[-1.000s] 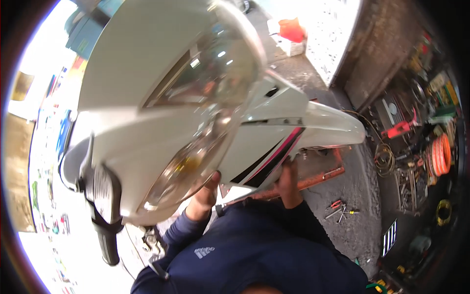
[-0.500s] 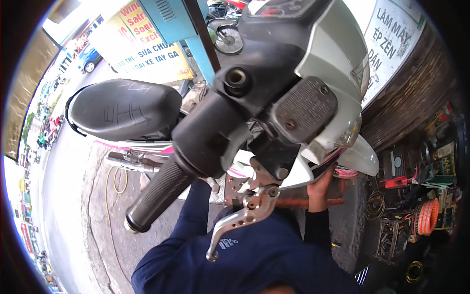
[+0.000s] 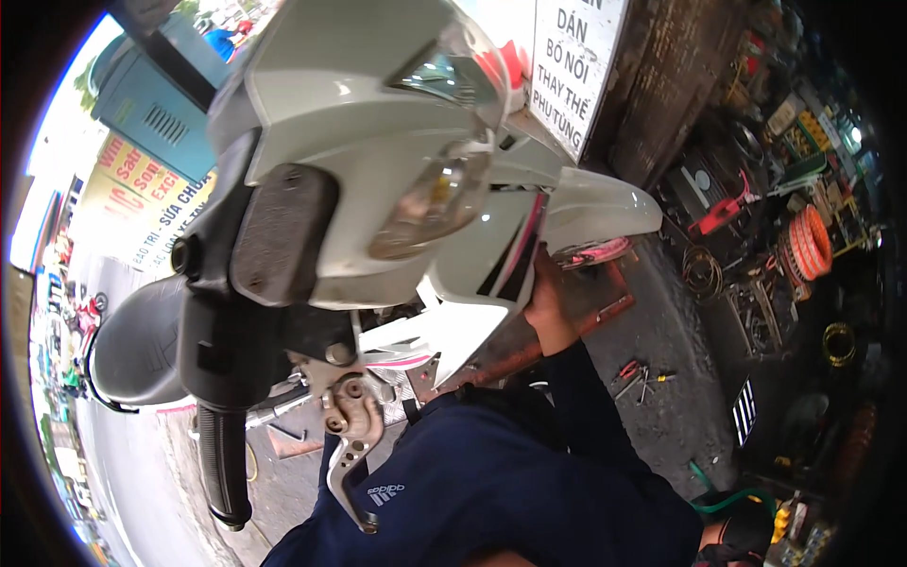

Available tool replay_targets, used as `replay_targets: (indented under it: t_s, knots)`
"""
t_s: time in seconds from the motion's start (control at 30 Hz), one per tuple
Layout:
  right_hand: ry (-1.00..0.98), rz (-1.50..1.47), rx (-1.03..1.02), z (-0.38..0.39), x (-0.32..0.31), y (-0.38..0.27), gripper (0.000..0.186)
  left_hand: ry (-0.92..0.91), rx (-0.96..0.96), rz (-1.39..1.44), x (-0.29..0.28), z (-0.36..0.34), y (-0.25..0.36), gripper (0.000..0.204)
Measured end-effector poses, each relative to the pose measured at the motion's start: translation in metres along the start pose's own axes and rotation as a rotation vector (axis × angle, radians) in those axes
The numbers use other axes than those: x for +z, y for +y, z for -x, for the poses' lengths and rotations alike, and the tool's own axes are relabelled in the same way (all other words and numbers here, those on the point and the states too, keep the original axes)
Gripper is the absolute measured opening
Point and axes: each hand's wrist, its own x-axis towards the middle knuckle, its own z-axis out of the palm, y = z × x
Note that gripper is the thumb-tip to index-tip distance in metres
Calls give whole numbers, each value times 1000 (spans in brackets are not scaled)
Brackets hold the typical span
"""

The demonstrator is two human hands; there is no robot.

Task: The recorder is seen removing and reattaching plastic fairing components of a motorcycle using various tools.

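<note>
A white scooter fills the middle, with its front cowl [image 3: 350,94] and clear turn-signal lamp [image 3: 435,203] close to me. Below the lamp, my right hand [image 3: 548,300] grips the outer edge of a white side panel [image 3: 463,253] marked with pink and black stripes. Its fingertips go out of sight behind that edge. On the left, my sleeved forearm [image 3: 331,463] reaches up behind the silver brake lever [image 3: 351,454], and the hand itself is hidden by the scooter. The black handlebar grip [image 3: 223,463] hangs in front, beneath a dark reservoir cap [image 3: 283,234].
Several hand tools [image 3: 642,378] lie on the dark floor right of my arm. Farther right are an orange coil [image 3: 806,244], a hose loop [image 3: 701,271] and crowded tool shelves. A white sign [image 3: 576,71] stands behind the front fender [image 3: 605,200]. The black seat [image 3: 137,345] is at left.
My view has swung to the right, so the scooter sits farther left and more of its front shows. My right hand stays on the panel's edge. The floor tools have come into sight.
</note>
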Motion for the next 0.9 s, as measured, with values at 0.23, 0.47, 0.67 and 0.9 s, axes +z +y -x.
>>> replay_targets:
  t_s: [0.23,0.47,0.67,0.9]
  knots:
    - [22,156,63,14,38,-16,38,-12,-137,36,-27,-3,4,63]
    - [5,202,126,18,43,-31,44,40,-175,-13,-30,3,-19,70]
    - [4,128,12,28,60,-35,51,55,-183,-76,-30,0,-20,76]
    - [25,84,15,28,57,-32,48,76,-136,-158,-4,3,7,79]
